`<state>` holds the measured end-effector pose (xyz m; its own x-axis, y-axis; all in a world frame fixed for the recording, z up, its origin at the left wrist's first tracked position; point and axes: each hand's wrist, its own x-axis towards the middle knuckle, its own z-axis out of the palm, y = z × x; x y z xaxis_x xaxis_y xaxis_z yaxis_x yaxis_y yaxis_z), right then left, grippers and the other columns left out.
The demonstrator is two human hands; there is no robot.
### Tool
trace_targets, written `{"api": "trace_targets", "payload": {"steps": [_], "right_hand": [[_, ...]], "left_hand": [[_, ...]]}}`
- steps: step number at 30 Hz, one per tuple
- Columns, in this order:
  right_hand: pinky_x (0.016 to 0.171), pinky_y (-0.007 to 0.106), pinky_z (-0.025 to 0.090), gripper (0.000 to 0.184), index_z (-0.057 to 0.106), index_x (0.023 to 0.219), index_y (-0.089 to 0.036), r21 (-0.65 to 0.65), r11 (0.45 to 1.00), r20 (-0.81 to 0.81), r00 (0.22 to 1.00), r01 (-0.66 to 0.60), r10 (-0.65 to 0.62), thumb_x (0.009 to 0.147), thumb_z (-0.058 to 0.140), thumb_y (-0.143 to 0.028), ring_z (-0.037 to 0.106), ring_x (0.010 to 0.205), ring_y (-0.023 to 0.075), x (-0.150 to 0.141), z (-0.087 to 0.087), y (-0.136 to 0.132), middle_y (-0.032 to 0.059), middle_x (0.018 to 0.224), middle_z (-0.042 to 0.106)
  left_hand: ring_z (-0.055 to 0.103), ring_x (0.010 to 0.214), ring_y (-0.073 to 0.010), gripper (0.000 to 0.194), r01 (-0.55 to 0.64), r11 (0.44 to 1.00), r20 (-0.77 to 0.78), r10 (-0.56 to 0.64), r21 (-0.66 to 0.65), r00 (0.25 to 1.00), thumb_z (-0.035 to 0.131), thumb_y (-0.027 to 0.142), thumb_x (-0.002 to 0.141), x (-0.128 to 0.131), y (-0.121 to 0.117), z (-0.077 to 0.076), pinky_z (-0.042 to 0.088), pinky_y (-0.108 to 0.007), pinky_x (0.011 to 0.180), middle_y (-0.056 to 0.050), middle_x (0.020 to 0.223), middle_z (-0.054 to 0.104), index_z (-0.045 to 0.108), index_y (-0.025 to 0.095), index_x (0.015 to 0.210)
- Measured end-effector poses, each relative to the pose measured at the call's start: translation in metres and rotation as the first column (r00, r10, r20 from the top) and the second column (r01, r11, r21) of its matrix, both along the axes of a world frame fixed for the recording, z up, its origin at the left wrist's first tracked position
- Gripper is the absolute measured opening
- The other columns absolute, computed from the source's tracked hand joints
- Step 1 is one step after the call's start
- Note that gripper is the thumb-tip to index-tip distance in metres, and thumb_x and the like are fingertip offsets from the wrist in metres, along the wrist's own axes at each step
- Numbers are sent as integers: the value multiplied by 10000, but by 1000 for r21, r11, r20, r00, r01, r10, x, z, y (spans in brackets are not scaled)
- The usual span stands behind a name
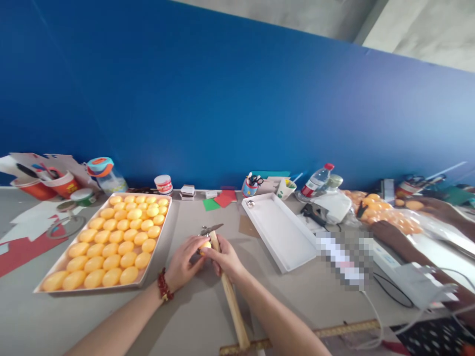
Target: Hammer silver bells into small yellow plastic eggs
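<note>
My left hand (184,263) has its fingers closed around an orange table tennis ball (205,247). Against the same ball lies the thumb of my right hand (227,259), whose fingers wrap the upper end of a long wooden stick (233,306). Just beyond my fingertips is a dark pointed metal blade (214,228) with a shiny part at its left end; whether a hand holds it, I cannot tell. To the left, a shallow tray (143,283) holds rows of orange balls. A shallow white box lid (284,232) with a small shiny piece inside lies to the right.
Green and red paper pieces (224,198), a jar (164,184) and a pen cup (250,188) stand along the blue partition. A bottle (317,182) and bagged orange balls (393,217) are at right, beside another person's arm (411,252). A ruler (345,329) crosses the near edge.
</note>
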<state>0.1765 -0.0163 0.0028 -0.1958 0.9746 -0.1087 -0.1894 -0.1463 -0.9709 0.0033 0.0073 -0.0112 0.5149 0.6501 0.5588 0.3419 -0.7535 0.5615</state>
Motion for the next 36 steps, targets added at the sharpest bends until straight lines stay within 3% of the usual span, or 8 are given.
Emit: {"api": "trace_targets", "payload": {"steps": [5, 14, 18, 20, 26, 31, 36], "right_hand": [[280, 175, 289, 432, 489, 948, -204, 6, 999, 39, 999, 32, -33, 747, 759, -476, 373, 292, 63, -3, 1, 0, -133, 467, 449], [278, 176, 294, 427, 524, 962, -201, 43, 999, 78, 997, 13, -16, 726, 781, -447, 380, 286, 61, -6, 10, -3, -125, 486, 484], [271, 169, 300, 446, 513, 990, -202, -24, 999, 1, 999, -33, 33, 743, 757, -482, 371, 267, 65, -5, 7, -1, -138, 439, 464], [273, 168, 299, 460, 516, 1012, -196, -65, 997, -62, 997, -48, 44, 756, 729, -514, 372, 273, 54, -5, 5, 0, -108, 511, 541], [286, 154, 308, 498, 547, 1041, -181, -117, 990, -112, 991, -83, 70, 761, 705, -562, 389, 306, 31, -5, 9, -3, -53, 658, 626], [278, 159, 297, 534, 521, 1069, -170, -120, 985, -168, 980, -126, 105, 751, 709, -556, 376, 285, 28, -8, 9, -5, -29, 686, 671], [282, 152, 293, 511, 527, 1040, -170, -144, 985, -192, 979, -93, 64, 764, 693, -566, 383, 293, 32, -7, 6, -4, -40, 636, 654]], "left_hand": [[554, 1205, -258, 376, 5, 999, 7, -5, -50, 1000, 503, 210, 923, 1, -2, 1, 477, -451, 1030, -126, 1268, 595, 474, 207, 1297], [588, 1130, -255, 332, -83, 983, 45, 92, -163, 995, 536, 247, 898, 2, -5, -9, 493, -437, 982, -117, 1195, 588, 439, 203, 1213], [607, 1045, -233, 263, -104, 971, 181, 144, -216, 973, 523, 290, 915, 3, -4, -5, 516, -393, 917, -109, 1104, 592, 447, 188, 1146], [611, 993, -214, 238, -112, 962, 227, 171, -249, 959, 513, 304, 923, 4, -4, -2, 529, -356, 870, -95, 1064, 587, 459, 187, 1124], [615, 912, -193, 141, -48, 970, 201, 98, -238, 975, 558, 334, 892, 1, -4, 7, 497, -301, 846, -47, 937, 620, 559, 194, 914], [535, 599, -142, 331, -88, 941, 174, 152, -327, 973, 393, 338, 963, -3, -5, 4, 443, -233, 606, 7, 635, 560, 516, 190, 694], [515, 572, -137, 342, -55, 948, 130, 101, -313, 986, 399, 321, 962, 2, -8, 8, 423, -237, 601, 12, 609, 543, 509, 190, 666]]}}
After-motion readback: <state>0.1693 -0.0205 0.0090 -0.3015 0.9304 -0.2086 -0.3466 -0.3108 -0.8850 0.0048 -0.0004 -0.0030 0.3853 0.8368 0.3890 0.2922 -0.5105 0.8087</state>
